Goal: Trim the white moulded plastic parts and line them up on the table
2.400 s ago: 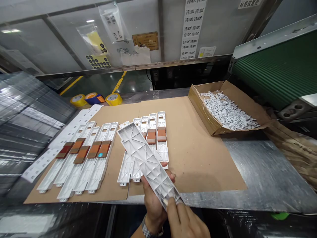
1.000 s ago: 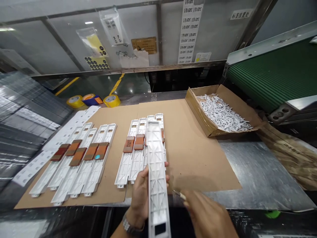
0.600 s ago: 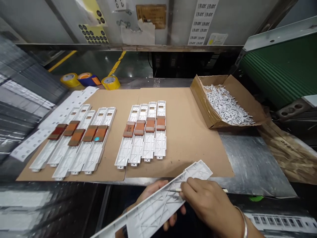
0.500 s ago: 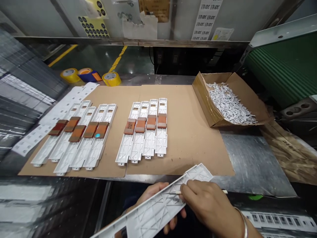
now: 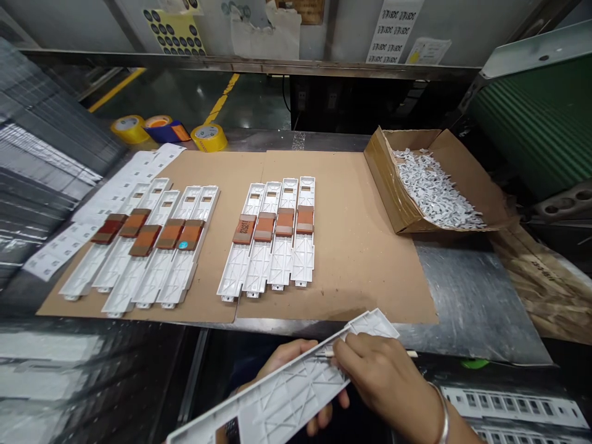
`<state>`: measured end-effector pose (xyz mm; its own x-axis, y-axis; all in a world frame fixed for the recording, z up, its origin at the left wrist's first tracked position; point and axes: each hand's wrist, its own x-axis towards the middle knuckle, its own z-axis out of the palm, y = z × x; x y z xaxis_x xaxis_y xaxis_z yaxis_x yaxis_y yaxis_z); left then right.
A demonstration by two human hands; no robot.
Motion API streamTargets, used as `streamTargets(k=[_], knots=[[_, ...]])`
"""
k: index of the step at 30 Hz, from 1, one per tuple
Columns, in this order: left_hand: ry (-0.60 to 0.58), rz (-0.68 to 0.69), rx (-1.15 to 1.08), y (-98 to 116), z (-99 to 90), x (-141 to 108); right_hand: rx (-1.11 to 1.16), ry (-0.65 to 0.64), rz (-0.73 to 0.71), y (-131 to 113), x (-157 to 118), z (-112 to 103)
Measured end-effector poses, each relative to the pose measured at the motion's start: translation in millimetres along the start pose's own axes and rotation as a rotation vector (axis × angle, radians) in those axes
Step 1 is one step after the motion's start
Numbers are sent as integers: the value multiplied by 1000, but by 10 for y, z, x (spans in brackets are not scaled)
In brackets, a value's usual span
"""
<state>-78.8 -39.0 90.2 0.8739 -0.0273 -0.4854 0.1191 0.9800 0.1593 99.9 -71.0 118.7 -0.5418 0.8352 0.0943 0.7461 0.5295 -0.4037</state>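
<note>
My left hand point(image 5: 287, 357) is wrapped round a long white ribbed plastic panel point(image 5: 300, 394) from below, its thumb along the near edge and its fingertips showing under the far side. The panel lies at a slant above the table's front edge, with a rectangular opening at its lower end. Pinched in my right hand point(image 5: 374, 364) is a thin tool with a pale handle point(image 5: 411, 354). Its narrow grey tip point(image 5: 320, 354) points left and is at the panel's ribbed face; whether it touches is hard to tell.
Several similar white panels with brown wrapped blocks point(image 5: 280, 262) lie in two groups on cardboard sheets point(image 5: 361, 265). At the right stands an open carton point(image 5: 388, 185) of small white plastic pieces. Tape rolls point(image 5: 209, 137) and label sheets point(image 5: 134, 179) sit at the back left.
The view has tilted down slightly, so the table scene sits higher. The tool in my right hand has shifted slightly left on the panel; both grips are unchanged.
</note>
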Motion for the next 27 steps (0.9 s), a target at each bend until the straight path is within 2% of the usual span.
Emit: streamTargets(k=[3,10,16,22,27], knots=[[-17,2,7,0,-29,14,-15,34,21,-4,1,47],[-70,9,17,14,-68,15,34,-71,-31,54,-12,38],[-22,44,3,-43,-98,28,-34,1,-6,21,9,46],[-4,68,-20,-25,-25,-32,-26,-60,-65,52,-22,60],[-18,46,0,16,25,-50,-17,-54,-64,44,-16,22]])
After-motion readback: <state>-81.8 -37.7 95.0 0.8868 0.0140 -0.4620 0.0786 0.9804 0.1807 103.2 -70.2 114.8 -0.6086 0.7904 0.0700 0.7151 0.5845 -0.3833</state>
